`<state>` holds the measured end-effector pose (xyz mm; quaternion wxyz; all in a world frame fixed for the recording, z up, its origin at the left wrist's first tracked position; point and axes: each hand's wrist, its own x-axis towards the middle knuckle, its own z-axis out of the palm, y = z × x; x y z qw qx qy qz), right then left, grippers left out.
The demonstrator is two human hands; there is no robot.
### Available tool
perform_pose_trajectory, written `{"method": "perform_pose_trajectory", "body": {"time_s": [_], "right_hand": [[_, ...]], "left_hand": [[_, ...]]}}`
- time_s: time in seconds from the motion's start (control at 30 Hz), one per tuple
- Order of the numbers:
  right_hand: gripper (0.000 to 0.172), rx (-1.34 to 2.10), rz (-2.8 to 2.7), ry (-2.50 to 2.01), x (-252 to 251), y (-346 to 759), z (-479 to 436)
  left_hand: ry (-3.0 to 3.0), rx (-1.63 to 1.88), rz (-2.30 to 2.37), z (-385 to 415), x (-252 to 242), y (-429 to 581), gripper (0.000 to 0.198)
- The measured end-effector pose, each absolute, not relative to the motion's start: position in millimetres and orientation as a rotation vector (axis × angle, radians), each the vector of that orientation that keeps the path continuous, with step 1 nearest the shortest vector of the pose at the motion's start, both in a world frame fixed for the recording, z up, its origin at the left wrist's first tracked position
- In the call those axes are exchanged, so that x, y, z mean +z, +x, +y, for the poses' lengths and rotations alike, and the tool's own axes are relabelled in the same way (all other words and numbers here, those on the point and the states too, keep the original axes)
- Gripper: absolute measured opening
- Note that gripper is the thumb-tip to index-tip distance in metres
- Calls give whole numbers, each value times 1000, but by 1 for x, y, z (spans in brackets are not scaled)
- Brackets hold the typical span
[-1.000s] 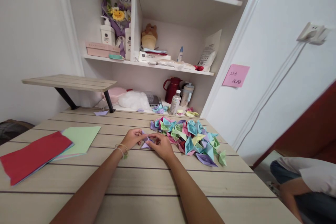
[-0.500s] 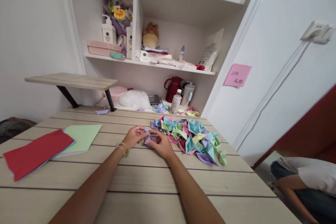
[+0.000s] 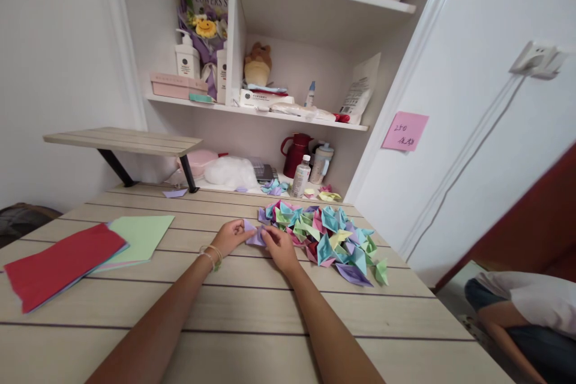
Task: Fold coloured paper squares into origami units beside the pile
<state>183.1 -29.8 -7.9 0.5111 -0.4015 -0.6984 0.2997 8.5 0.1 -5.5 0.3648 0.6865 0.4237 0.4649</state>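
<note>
A small folded piece of purple paper (image 3: pixel 256 237) is pinched between my two hands above the middle of the table. My left hand (image 3: pixel 231 236) grips its left side between thumb and fingers. On its right side, the thumb and fingers of my right hand (image 3: pixel 279 247) are closed. Just right of my right hand lies a heap of folded paper boats (image 3: pixel 330 246) in blue, green, pink, yellow and purple. Toward the left of the table, a red paper sheet (image 3: pixel 67 262) overlaps pale green sheets (image 3: pixel 143 238).
A raised wooden stand (image 3: pixel 123 141) occupies the back left. Behind the heap are a clear bottle (image 3: pixel 301 176), a red jug (image 3: pixel 296 154) and a pale cup (image 3: pixel 321 163). Shelves (image 3: pixel 256 109) rise behind the table (image 3: pixel 252 312). A seated person (image 3: pixel 526 312) is at the right.
The purple paper has been turned and now shows wider and flatter between my hands. My right fingers have drawn in to a pinch on its right side.
</note>
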Motion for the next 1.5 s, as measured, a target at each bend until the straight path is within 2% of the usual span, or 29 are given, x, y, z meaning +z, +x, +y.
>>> {"method": "perform_pose_trajectory", "body": {"time_s": [0.2, 0.57, 0.8, 1.03, 1.5], "right_hand": [[30, 775, -1584, -934, -12, 181, -29], [19, 725, -1640, -858, -7, 180, -31], [37, 1066, -1365, -854, -7, 184, -26], [29, 1068, -1486, -825, -3, 185, -28], [25, 1070, -1476, -814, -2, 183, -30]], "left_hand": [[1627, 1182, 940, -2, -4, 11, 30], [1530, 1094, 854, -5, 1, 9, 36], [1593, 1066, 875, -2, 0, 8, 25], [1604, 1029, 849, -1, -1, 6, 19], [1575, 1018, 858, 1, -3, 6, 25]]}}
